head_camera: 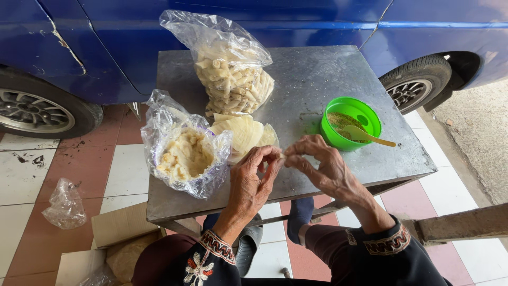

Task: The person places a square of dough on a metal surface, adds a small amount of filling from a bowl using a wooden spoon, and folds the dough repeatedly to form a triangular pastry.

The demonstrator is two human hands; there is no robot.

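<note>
My left hand (254,182) and my right hand (320,164) meet fingertip to fingertip over the near edge of a small metal table (317,74). Between the fingertips they pinch a small pale roll of wrapper (282,157), mostly hidden by my fingers. Just behind my left hand lies a stack of thin pale wrappers (244,131). To the left of it, an open clear bag (185,153) holds a yellowish mash filling. A green bowl (350,123) of greenish crumbs with a yellow spoon (365,136) in it stands right of my hands.
A tall clear bag of finished pale rolls (233,74) stands at the table's back. A blue car (264,21) is parked right behind the table. A crumpled plastic bag (64,204) and cardboard boxes (111,238) lie on the tiled floor at left.
</note>
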